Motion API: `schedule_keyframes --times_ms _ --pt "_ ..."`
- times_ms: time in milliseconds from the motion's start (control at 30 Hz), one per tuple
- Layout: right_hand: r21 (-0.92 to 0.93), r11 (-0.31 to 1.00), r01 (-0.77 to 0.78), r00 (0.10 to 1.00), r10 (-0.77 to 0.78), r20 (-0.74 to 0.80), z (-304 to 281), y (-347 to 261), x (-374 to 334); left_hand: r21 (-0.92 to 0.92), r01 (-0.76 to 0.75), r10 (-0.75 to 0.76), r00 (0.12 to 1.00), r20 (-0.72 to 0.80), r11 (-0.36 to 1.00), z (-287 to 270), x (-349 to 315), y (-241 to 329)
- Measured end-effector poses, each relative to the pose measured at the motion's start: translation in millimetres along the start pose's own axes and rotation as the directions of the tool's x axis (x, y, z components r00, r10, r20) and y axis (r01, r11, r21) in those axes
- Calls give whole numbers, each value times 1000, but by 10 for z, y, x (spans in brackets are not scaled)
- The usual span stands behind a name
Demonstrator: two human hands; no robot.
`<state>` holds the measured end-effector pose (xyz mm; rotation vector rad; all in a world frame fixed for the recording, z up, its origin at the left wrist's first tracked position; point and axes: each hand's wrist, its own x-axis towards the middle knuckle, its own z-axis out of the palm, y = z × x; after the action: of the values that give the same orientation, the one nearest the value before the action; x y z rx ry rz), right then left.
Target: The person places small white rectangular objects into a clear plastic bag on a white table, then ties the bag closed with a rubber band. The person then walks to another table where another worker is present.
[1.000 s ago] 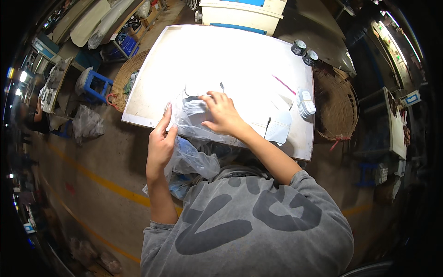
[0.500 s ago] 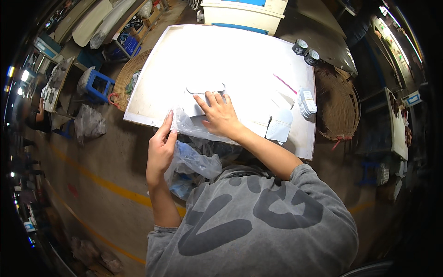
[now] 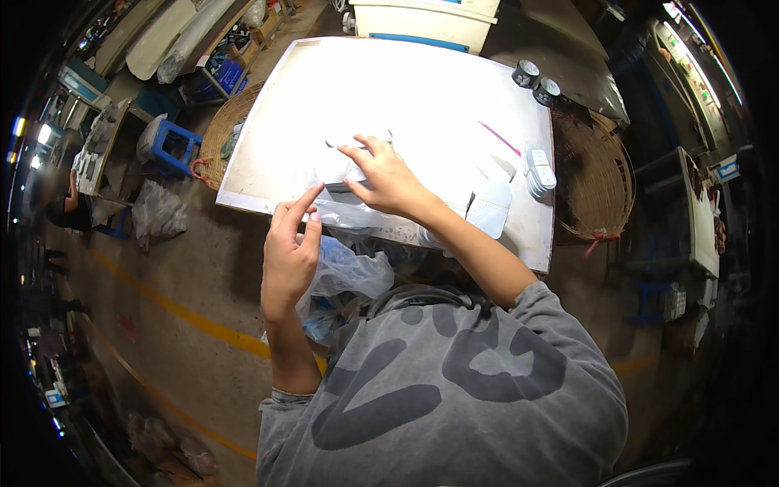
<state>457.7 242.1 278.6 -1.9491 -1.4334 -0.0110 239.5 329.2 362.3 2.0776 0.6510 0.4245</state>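
On the white tabletop lies a pale, flat piece with dark curved ends [image 3: 331, 144], overexposed and partly covered by my right hand [image 3: 388, 177]. My right fingers are spread over it. A thin clear plastic bag [image 3: 349, 216] lies along the near edge of the table, below that hand. Beside the bag's left end is my left hand [image 3: 290, 253], index finger stretched out and thumb apart from it. Whether the left fingertips touch the plastic is hard to see. Right of my right forearm rests a stack of pale blue-grey rounded pieces [image 3: 490, 213].
A banded stack of small pale cards [image 3: 539, 172] and a pink stick [image 3: 498, 138] lie at the table's right. Two black tape rolls [image 3: 535, 83] stand at the far right corner. Wicker baskets [image 3: 596, 183] flank the table. More crumpled plastic [image 3: 349, 272] hangs below the near edge.
My right hand has lifted a little and its fingers have curled and shifted slightly. My left index finger has swung to the right, across the table's near edge. The view has shifted slightly.
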Motion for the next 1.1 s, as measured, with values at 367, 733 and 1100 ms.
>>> schedule_keyframes --times_ms 367,733,1100 --pt "-349 615 -707 582 786 207 -1397 728 -1248 97 34 -35 999 13 995 -61 -112 -219" --pt "546 394 -739 526 844 104 -1263 1310 -1885 86 19 -31 990 135 996 87 -28 -395" --pt "894 441 -82 944 323 -73 -1255 458 -712 259 -12 26 998 -52 966 258 -61 -592"
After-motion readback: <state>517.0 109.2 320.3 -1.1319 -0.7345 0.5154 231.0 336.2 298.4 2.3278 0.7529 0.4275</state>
